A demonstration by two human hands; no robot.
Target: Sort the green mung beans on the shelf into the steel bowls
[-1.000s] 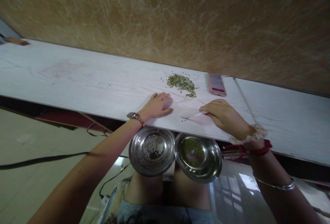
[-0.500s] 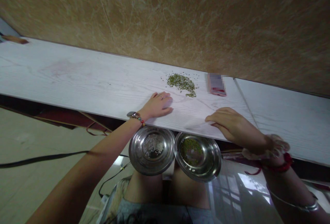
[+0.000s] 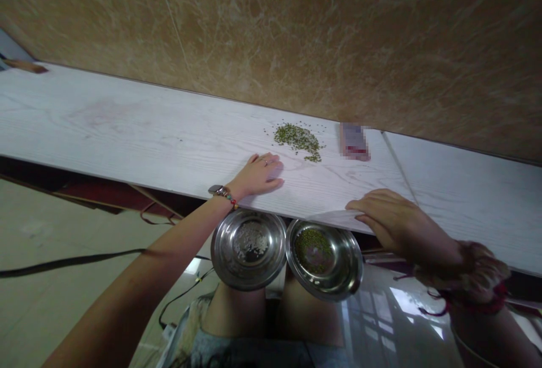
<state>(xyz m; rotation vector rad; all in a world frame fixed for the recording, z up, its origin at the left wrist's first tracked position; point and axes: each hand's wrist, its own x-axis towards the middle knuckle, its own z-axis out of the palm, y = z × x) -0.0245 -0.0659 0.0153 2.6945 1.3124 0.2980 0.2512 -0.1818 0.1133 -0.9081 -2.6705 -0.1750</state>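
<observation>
My left hand [image 3: 262,175] lies flat on the white tabletop with its fingers spread, just left of a pile of green beans [image 3: 298,136] with some white grains among them. My right hand [image 3: 383,215] is closed, pinching a thin, pale, see-through utensil [image 3: 339,215] whose exact kind is unclear. That utensil reaches left along the table's front edge, over the rim of the right metal bowl [image 3: 351,283], which contains green beans [image 3: 313,246]. Beside it, the left metal bowl [image 3: 222,269] holds white grains that look like rice [image 3: 254,241]. Both bowls rest on my lap.
A phone [image 3: 354,141] lies right of the pile, against the brown marbled wall [image 3: 271,29]. The narrow white table [image 3: 169,125] runs along that wall. A brown object [image 3: 25,66] is at its far left end. A dark strap [image 3: 71,261] crosses the lower left.
My right hand has shifted right and toward me, bringing the see-through utensil to the table's front edge by the right bowl. My left hand has stayed in place.
</observation>
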